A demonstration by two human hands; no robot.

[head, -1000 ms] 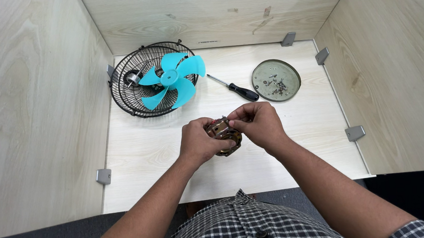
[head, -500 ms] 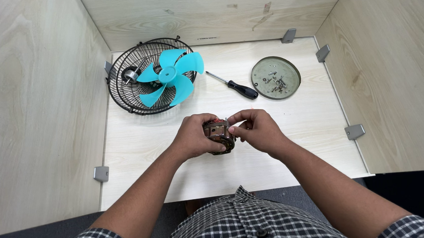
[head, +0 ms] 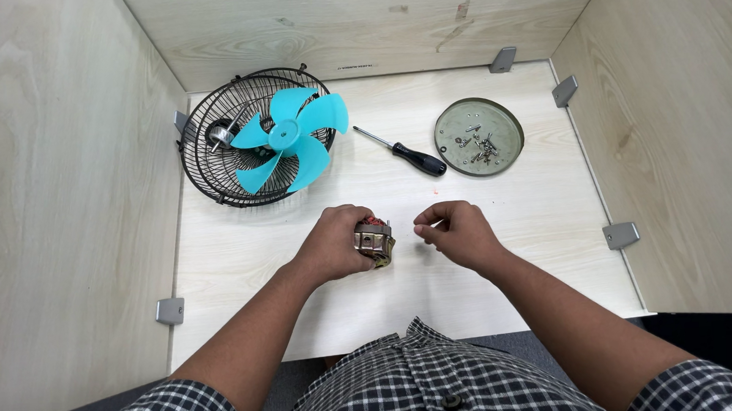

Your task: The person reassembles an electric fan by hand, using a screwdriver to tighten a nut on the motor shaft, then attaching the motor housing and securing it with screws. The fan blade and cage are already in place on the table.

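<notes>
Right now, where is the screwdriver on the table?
In the head view the screwdriver lies toward the back of the table, between the turquoise fan blade on its left and the round dish of screws on its right.

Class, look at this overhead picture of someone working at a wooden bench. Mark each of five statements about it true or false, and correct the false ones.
1. The left hand holds a small metal motor part. True.
2. The right hand grips the screwdriver. False: the screwdriver lies alone on the bench, beyond both hands.
3. The turquoise fan blade rests on the black wire guard. True.
4. The round metal dish is empty. False: it holds small screws.
5. The dish sits to the left of the fan guard. False: it sits to the right, past the screwdriver.
</notes>
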